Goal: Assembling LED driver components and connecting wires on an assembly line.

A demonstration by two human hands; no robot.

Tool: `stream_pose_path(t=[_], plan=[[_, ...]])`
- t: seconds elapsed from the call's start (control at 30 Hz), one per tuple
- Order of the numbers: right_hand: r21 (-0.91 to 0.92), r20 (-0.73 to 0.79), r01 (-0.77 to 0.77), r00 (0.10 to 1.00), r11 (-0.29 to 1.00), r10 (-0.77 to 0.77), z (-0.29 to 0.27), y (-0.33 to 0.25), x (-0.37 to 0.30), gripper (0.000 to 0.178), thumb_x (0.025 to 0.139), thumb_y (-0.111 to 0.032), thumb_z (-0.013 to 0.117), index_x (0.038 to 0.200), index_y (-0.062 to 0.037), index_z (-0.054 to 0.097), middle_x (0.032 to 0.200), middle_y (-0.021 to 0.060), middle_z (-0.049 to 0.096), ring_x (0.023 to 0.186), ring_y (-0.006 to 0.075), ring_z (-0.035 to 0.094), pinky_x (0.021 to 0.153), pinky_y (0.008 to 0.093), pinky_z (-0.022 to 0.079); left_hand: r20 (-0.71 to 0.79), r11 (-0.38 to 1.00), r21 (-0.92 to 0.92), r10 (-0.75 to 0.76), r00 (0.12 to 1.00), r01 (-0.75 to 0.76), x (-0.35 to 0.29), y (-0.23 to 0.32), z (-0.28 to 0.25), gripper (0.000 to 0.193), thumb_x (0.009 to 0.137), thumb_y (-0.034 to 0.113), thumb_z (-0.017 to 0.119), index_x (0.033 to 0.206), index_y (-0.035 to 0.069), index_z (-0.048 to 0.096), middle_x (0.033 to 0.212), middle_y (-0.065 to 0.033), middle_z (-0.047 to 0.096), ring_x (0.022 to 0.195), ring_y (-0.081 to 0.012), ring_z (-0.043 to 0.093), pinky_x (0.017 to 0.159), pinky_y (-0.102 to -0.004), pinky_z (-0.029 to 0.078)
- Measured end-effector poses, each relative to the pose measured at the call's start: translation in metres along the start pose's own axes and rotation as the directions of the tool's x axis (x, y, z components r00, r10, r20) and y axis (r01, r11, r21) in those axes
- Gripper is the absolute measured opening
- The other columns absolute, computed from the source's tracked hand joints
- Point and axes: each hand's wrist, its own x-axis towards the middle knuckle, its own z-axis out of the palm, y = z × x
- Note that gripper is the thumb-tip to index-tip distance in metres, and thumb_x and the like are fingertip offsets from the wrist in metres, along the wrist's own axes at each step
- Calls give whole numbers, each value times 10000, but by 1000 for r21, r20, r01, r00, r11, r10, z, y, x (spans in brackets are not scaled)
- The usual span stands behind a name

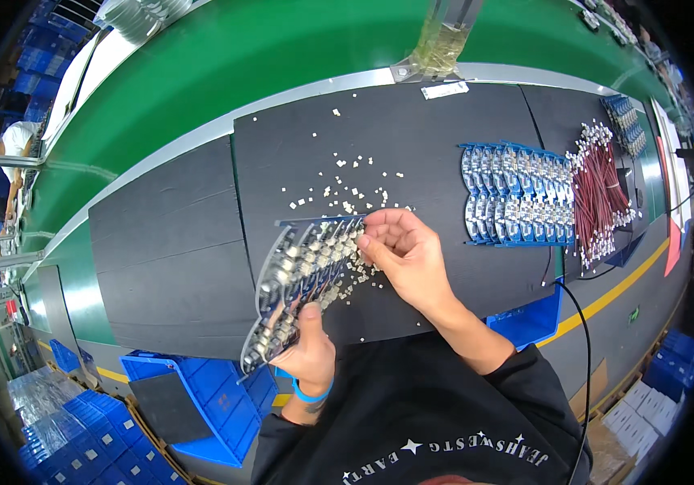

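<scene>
Left hand [311, 360]: holds your circuit boards [302, 263].
Right hand [413, 257]: pinched there, contents unclear.
White pieces [341, 163]: some seemingly fitted, many loose.

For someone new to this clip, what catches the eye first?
First, the tilted panel of circuit boards, held in the left hand, with the right hand at its right edge. Next, small pale pieces scattered across the black mat near it. Then dark red wires with white ends, bunched at right beside rows of boards.
</scene>
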Motion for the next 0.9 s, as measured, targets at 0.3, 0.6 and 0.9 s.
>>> stream_pose_path(t=[0.3,0.6,0.9], plan=[[-16,54,20,998,1000,-19,-1,-3,0,335,842,29,635,1131,7,469,832,54,593,739,74,581,644,194,478,18,983,133,124,992,-126,-3,-4,-1,253,774,0,735,980,-73,608,989,-163,656,865,-193,633,812,-318,495],[-60,51,30,998,998,-27,-7,-2,7,340,823,45,651,1124,6,497,840,37,594,739,58,569,641,182,470,146,934,286,180,973,-216,6,1,0,146,763,6,724,861,-78,656,799,-182,685,684,-213,666,645,-286,506],[37,55,24,998,999,-26,6,-10,0,345,829,31,661,1131,9,497,859,51,614,774,79,599,680,193,485,227,883,418,126,966,-213,2,4,0,183,760,27,724,854,-116,660,862,-240,684,782,-321,697,747,-356,541]])
